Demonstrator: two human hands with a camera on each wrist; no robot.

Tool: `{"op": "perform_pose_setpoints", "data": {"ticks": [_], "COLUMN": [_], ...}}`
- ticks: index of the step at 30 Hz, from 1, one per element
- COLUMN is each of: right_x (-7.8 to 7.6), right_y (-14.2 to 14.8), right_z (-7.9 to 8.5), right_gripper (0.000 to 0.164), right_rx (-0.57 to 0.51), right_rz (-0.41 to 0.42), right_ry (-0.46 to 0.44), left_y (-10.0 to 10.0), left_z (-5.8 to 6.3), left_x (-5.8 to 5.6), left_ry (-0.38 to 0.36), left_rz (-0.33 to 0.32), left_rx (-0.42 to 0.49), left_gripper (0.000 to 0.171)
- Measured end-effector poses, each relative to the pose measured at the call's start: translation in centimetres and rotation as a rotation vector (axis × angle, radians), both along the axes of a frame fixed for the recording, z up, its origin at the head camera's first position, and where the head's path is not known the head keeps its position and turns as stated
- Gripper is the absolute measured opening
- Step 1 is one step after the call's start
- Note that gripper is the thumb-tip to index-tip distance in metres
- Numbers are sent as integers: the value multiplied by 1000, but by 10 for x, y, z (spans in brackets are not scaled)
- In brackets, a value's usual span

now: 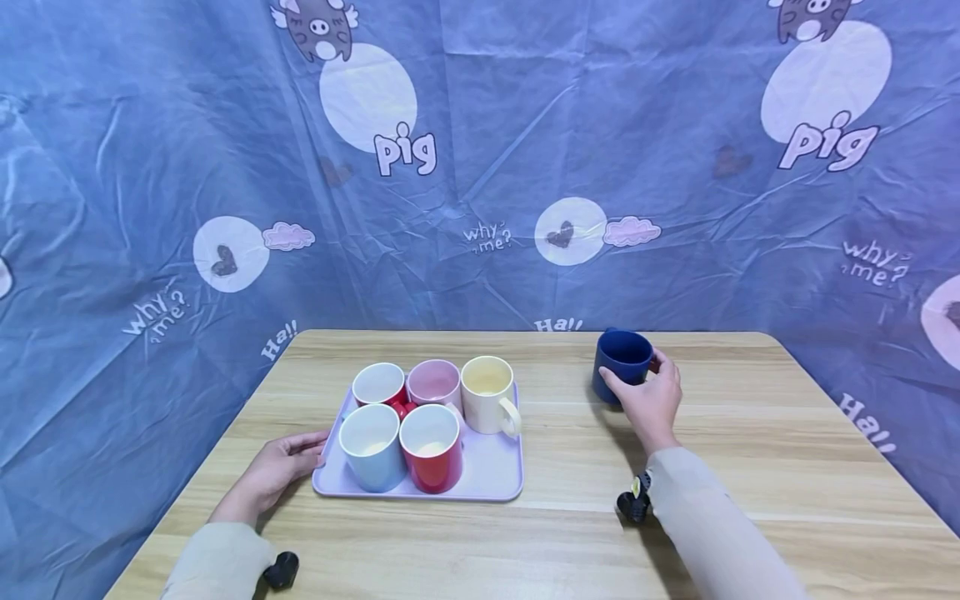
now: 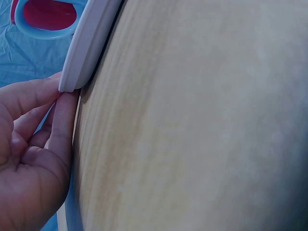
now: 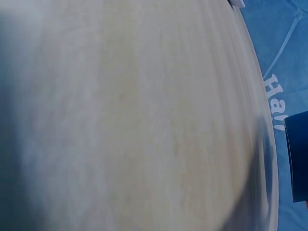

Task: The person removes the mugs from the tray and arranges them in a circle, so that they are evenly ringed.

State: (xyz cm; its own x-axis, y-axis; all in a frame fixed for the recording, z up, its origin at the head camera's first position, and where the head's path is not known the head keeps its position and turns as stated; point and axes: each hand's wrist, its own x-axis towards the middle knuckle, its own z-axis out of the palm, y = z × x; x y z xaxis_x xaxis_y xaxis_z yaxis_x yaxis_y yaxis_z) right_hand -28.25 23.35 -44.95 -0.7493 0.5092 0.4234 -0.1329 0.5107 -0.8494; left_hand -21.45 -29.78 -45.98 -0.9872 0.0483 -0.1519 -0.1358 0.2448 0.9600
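Observation:
On the left, my left hand pinches the edge of a lavender tray between thumb and fingers; the tray's pale rim shows in the left wrist view. The tray bears a light blue mug, a red mug, another red mug behind, a pink mug and a cream mug, all upright. To the right, my right hand grips a dark blue mug from its right side. Part of that mug appears above the tabletop in the right wrist view.
A wooden table spreads under everything, its far edge close behind the blue mug. Directly beyond hangs a blue printed cloth. Small black devices are strapped at both wrists.

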Motion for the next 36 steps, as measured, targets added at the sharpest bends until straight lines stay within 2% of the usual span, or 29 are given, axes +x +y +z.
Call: {"op": "perform_pose_setpoints", "data": {"ticks": [5,17,36], "right_x": [-6,-8,-10], "right_y": [-4,-5,-7], "right_z": [-3,-3,-6], "right_gripper": [83,83,85], "right_rx": [-19,-68,-99], "right_rz": [-45,-149,-174], "right_ry": [15,-9,-30], "left_y": [0,1,1], "left_z": [0,2,1], "left_x": [1,2,1], "left_ry": [-4,-7,-7], "left_rz": [2,4,15], "left_rx": [2,-5,-2], "left_gripper": [50,51,50]}}
